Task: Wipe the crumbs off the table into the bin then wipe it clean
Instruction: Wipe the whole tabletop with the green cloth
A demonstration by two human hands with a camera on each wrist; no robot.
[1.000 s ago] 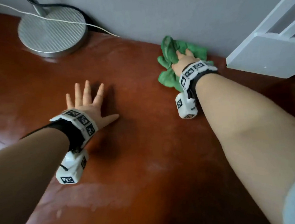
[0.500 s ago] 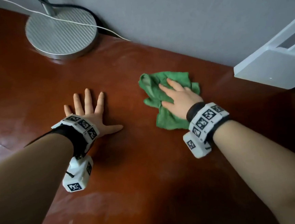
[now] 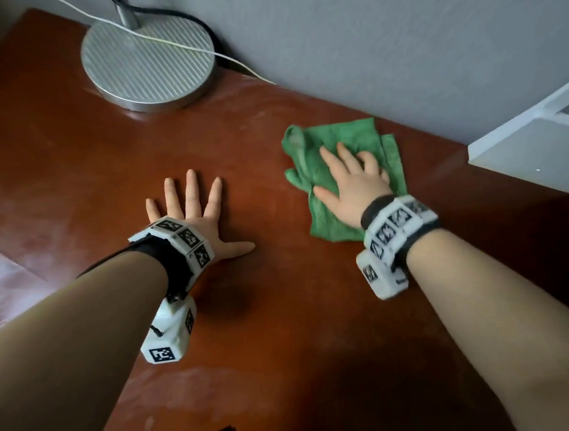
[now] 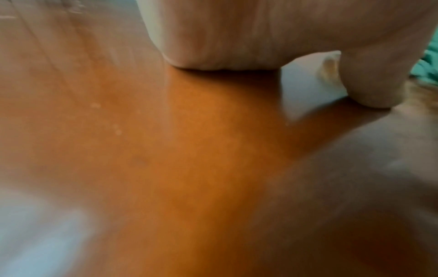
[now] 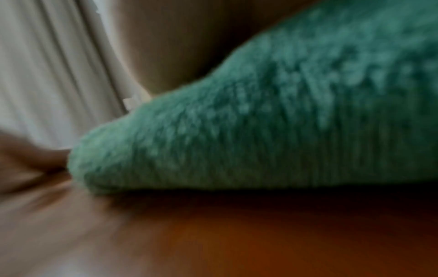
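Reddish-brown worktop (image 3: 285,318) under both your hands. Round metal lamp base (image 3: 149,62) well beyond your left hand, white cable (image 3: 171,43) across it. White shelf unit (image 3: 539,155) off to the right of your right hand. Green cloth (image 3: 331,218) flat under your right hand (image 3: 353,188), fingers spread, pressing down, not clenched. Left hand (image 3: 197,219) beside it, apart, palm flat, fingers splayed, holding nothing.

Setting: a home room, most likely a bedroom or study. Evidence: a reddish-brown wooden table (image 3: 285,318) set against a plain grey wall (image 3: 381,35); a round metal lamp base (image 3: 149,60) with a white cable (image 3: 228,60) across it; white furniture (image 3: 539,155) at the right.
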